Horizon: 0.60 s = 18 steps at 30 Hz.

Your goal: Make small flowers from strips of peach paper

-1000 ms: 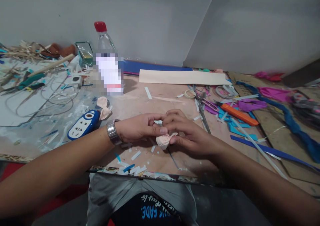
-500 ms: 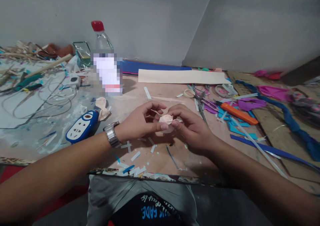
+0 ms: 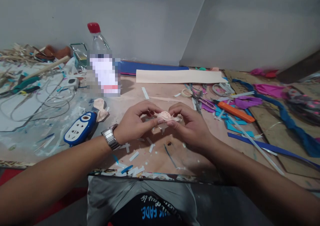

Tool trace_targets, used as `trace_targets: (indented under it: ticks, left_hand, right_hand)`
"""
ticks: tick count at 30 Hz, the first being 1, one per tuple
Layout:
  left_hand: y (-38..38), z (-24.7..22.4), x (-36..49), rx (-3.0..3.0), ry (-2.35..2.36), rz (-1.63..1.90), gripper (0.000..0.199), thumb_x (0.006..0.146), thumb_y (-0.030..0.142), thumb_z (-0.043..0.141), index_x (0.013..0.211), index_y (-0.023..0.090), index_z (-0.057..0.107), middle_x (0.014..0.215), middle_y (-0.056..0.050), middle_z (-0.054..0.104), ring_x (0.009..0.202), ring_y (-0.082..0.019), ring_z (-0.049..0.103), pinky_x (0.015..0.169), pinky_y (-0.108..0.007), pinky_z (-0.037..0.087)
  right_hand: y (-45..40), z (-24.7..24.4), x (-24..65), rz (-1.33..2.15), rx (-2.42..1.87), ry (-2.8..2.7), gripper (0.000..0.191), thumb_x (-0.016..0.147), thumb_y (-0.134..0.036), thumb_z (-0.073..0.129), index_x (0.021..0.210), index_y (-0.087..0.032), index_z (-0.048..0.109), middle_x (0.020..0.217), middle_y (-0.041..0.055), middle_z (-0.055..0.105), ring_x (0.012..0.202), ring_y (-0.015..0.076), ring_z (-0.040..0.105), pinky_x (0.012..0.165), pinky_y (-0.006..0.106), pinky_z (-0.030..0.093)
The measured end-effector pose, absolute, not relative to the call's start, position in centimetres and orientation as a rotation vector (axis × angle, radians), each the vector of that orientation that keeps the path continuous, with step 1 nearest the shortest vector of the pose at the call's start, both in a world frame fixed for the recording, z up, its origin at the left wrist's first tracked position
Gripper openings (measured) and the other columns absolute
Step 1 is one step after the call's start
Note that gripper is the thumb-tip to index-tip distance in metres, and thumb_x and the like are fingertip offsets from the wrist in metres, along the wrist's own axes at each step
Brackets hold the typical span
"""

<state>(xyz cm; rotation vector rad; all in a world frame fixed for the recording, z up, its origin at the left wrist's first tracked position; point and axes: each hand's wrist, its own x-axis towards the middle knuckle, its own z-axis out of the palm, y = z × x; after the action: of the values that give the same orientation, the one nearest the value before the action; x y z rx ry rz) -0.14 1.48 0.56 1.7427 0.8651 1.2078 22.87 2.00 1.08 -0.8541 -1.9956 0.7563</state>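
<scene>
A small pale-pink rolled rose [image 3: 165,116], apparently of paper, is held above the middle of the table. My left hand [image 3: 140,120] pinches its left side between thumb and fingers. On the other side, my right hand [image 3: 188,124] grips it with thumb and forefinger, and a loose end of the pink strip shows beside those fingertips. The spiral top of the rose faces up toward me. Its underside is mostly hidden by my thumbs. A twisted piece of the same pink material [image 3: 100,109] lies left of my left hand.
A blue-and-white power strip [image 3: 79,128] lies at left, with a red-capped bottle [image 3: 100,40] behind. A long cream strip [image 3: 178,76] lies at the back. To the right are scissors [image 3: 197,99], an orange utility knife [image 3: 235,111] and coloured scraps. White snippets [image 3: 134,156] litter the front edge.
The rose has turned and risen slightly, so more of its spiral top shows. Both hands have shifted their fingers on it. The whole view has moved slightly.
</scene>
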Motion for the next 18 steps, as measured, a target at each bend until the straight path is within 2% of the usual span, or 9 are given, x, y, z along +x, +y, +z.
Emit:
trace_targets:
  ticks: [5, 9, 13, 18]
  left_hand:
    - [1.23, 1.03, -0.18, 1.845, 0.813, 1.173, 0.017, 0.093, 0.034, 0.076, 0.106, 0.024, 0.082, 0.108, -0.008, 0.077, 0.102, -0.021, 0.071, 0.091, -0.036, 0.056]
    - [1.04, 1.49, -0.15, 1.908, 0.737, 1.107, 0.024, 0.093, 0.036, 0.077, 0.114, 0.025, 0.08, 0.115, -0.009, 0.077, 0.108, -0.022, 0.071, 0.097, -0.039, 0.055]
    - [0.99, 1.47, -0.1, 1.886, 0.743, 1.088, 0.027, 0.092, 0.038, 0.079, 0.114, 0.023, 0.078, 0.115, -0.009, 0.076, 0.108, -0.022, 0.069, 0.094, -0.037, 0.054]
    - [0.91, 1.38, -0.1, 1.884, 0.752, 1.05, 0.024, 0.096, 0.038, 0.072, 0.112, 0.02, 0.073, 0.111, -0.009, 0.074, 0.103, -0.021, 0.067, 0.091, -0.036, 0.053]
  right_hand:
    - [1.94, 1.26, 22.75, 0.778, -0.848, -1.999, 0.032, 0.093, -0.051, 0.077, 0.09, -0.023, 0.063, 0.093, 0.0031, 0.066, 0.09, 0.0218, 0.062, 0.083, 0.036, 0.045]
    - [1.78, 1.41, 22.65, 0.787, -0.853, -2.001, 0.033, 0.093, -0.052, 0.077, 0.089, -0.023, 0.062, 0.092, 0.003, 0.066, 0.088, 0.0218, 0.062, 0.082, 0.036, 0.045]
    - [1.77, 1.35, 22.58, 0.792, -0.866, -1.995, 0.035, 0.091, -0.053, 0.079, 0.088, -0.022, 0.063, 0.09, 0.0027, 0.066, 0.085, 0.0209, 0.062, 0.079, 0.035, 0.046]
    - [1.77, 1.25, 22.57, 0.803, -0.876, -2.009, 0.036, 0.091, -0.054, 0.079, 0.086, -0.022, 0.064, 0.087, 0.0026, 0.067, 0.082, 0.0205, 0.062, 0.076, 0.034, 0.045]
